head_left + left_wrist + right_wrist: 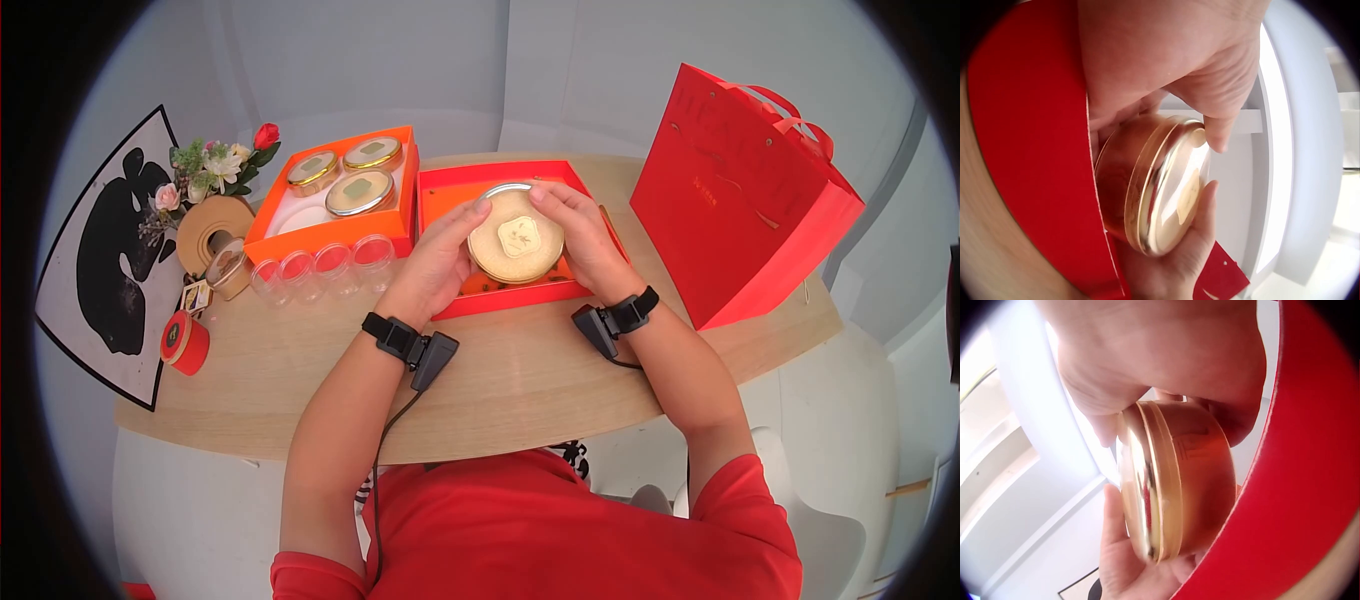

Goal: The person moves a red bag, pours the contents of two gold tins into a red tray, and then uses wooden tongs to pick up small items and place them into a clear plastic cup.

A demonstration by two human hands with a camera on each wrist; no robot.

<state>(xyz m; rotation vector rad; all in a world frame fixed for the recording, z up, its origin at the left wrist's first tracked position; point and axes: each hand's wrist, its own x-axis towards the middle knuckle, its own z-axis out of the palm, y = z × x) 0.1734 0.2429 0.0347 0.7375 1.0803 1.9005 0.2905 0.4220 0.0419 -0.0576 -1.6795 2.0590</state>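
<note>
Both hands hold a round gold tin with a pale lid and a small emblem label. My left hand grips its left side, thumb on the lid's rim; my right hand grips the opposite side the same way. In the left wrist view the tin shows a shiny gold rim and reddish reflections on its wall. The right wrist view shows faint marks on the side of the tin. Under the hands lies a shallow red-orange box, its red wall close by the left hand.
An orange box at the back left holds three gold-rimmed tins beside a white round recess. Several clear jars stand before it. A tall red gift bag stands right. Flowers, a red round box and a framed picture stand left.
</note>
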